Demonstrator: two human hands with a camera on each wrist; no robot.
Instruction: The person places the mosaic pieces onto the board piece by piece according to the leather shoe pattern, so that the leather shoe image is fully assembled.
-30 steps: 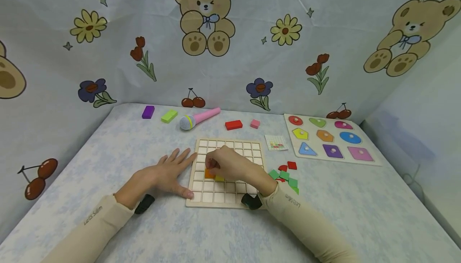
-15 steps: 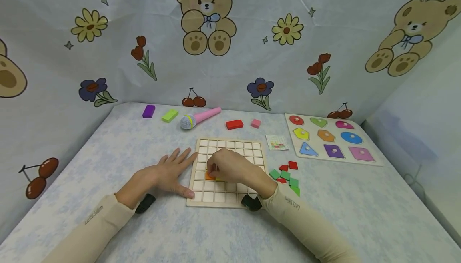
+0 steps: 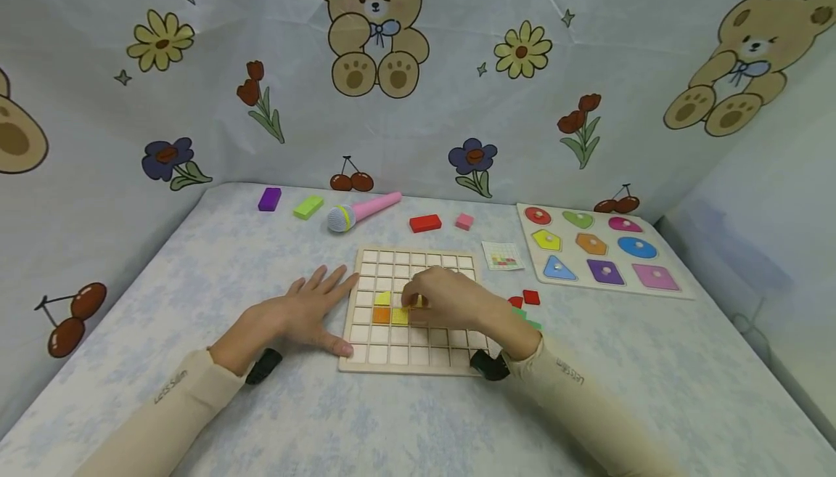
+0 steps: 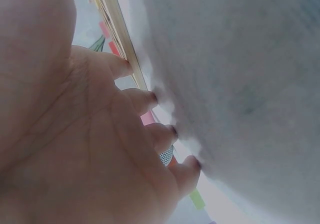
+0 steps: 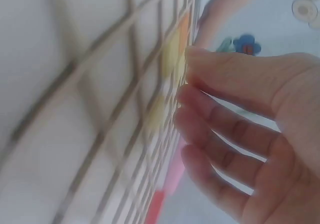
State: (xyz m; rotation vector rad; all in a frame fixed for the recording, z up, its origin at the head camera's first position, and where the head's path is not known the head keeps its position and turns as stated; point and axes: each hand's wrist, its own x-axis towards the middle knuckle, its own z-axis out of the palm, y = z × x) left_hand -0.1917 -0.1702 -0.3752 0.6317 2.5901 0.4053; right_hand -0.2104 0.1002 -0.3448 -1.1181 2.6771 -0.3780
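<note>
While the left hand (image 3: 297, 317) lies flat, fingers spread, steadying the wooden grid board's (image 3: 418, 364) left edge, the right hand (image 3: 451, 304) touches a yellow square tile (image 3: 400, 316) with loosely curled fingertips, seating it.

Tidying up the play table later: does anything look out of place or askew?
Nothing looks damaged or spilled. The grid board lies square, with its orange tile and yellow tile seated in cells. Only the green and red tiles lie in a loose heap beside the right hand.

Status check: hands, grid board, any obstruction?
Left hand flat, steadying grid board. Right hand fingertips at yellow tile; grip unclear. Nothing blocking.
</note>
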